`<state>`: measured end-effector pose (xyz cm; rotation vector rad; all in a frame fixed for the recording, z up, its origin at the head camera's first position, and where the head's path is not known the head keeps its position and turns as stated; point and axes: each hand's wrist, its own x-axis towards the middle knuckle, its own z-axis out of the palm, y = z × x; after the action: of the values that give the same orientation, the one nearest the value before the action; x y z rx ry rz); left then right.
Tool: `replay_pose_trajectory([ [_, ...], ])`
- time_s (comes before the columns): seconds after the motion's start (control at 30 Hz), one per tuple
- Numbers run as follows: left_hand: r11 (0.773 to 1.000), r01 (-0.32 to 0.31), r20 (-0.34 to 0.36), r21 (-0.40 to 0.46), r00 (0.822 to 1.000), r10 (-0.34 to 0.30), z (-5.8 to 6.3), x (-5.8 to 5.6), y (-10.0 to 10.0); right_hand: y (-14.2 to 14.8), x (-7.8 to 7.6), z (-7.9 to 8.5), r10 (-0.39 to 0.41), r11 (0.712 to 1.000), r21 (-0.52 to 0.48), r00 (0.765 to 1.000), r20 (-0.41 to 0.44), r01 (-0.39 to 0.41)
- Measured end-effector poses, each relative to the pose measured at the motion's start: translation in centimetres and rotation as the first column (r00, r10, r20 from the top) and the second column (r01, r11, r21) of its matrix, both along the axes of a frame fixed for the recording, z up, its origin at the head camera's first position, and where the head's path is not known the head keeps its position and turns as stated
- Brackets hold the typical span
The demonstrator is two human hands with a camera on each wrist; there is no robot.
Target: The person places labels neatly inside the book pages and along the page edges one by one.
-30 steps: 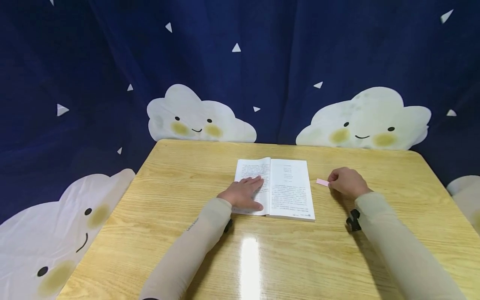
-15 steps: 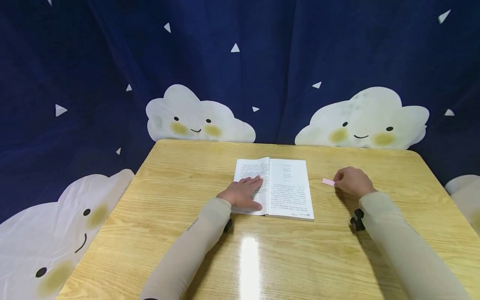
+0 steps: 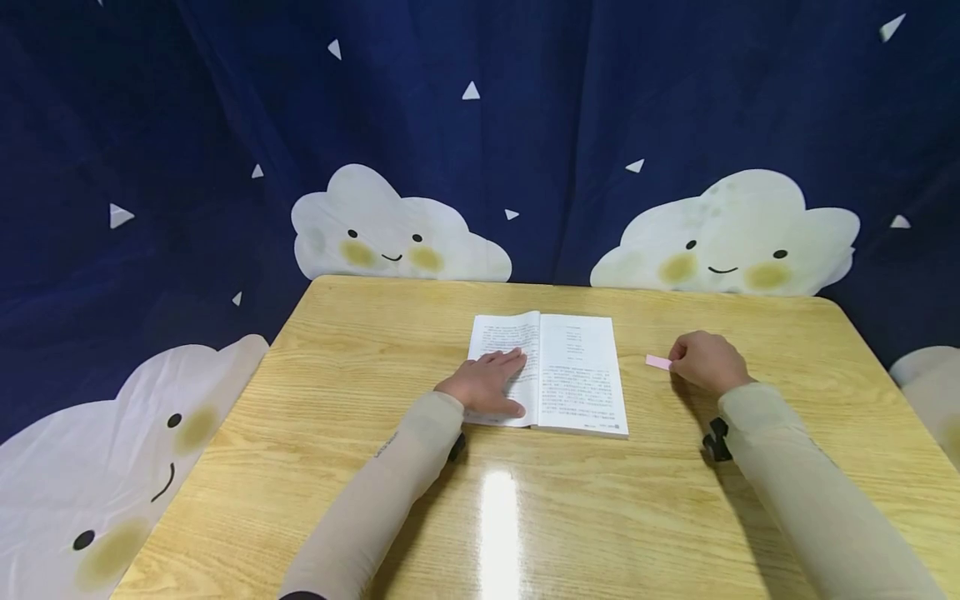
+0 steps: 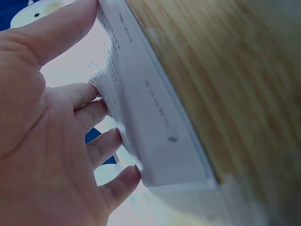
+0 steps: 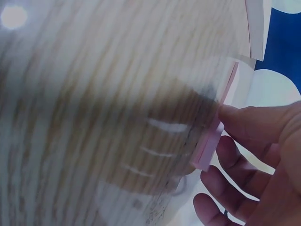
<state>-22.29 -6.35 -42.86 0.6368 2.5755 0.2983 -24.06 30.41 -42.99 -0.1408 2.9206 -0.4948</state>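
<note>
An open book [image 3: 581, 375] with printed pages lies on the wooden table. My left hand [image 3: 486, 386] rests with spread, straight fingers on its left page; the left wrist view shows the fingertips touching the book [image 4: 150, 117] near its edge. To the right of the book, my right hand [image 3: 708, 362] pinches a narrow pink paper strip [image 3: 657, 362] between thumb and fingers. In the right wrist view, the pink strip [image 5: 207, 150] is held just over the tabletop, its far end pointing away from the palm. Part of it is hidden by the thumb.
The wooden table [image 3: 352, 358] reaches back to a dark blue curtain [image 3: 525, 125] printed with smiling clouds and small white triangles. A bright light reflection lies on the tabletop in front of the book. Dark wrist devices sit under both sleeves.
My right hand has moved slightly to the right, away from the book, with the pink paper strip. The left hand stays on the left page.
</note>
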Motion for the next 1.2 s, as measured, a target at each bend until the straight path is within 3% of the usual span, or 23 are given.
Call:
replay_pose_trajectory([
  [0.33, 1.0, -0.007, 0.014, 0.006, 1.0, 0.007, -0.1, -0.3, 0.0, -0.3, -0.2, 0.1, -0.006, 1.0, 0.015, 1.0, -0.02, 0.006],
  [0.5, 1.0, -0.009, 0.016, 0.003, 1.0, 0.009, -0.2, -0.3, 0.0, -0.1, -0.5, -0.1, 0.032, 0.999, -0.034, 0.999, -0.026, -0.033],
  [0.67, 1.0, -0.002, 0.014, 0.002, 1.0, 0.002, -0.2, -0.3, 0.0, 0.4, -0.8, 0.0, 0.043, 0.994, -0.1, 0.999, 0.032, -0.039],
  [0.9, 1.0, -0.001, 0.014, -0.011, 1.0, 0.001, -0.3, -0.3, 0.0, 0.4, -1.0, 0.4, 0.005, 0.991, -0.132, 0.991, 0.131, 0.012],
  [1.2, 1.0, 0.002, 0.015, -0.019, 1.0, -0.002, -0.2, -0.4, 0.1, 0.3, -1.4, 0.5, 0.044, 0.994, -0.108, 0.991, 0.13, -0.03],
])
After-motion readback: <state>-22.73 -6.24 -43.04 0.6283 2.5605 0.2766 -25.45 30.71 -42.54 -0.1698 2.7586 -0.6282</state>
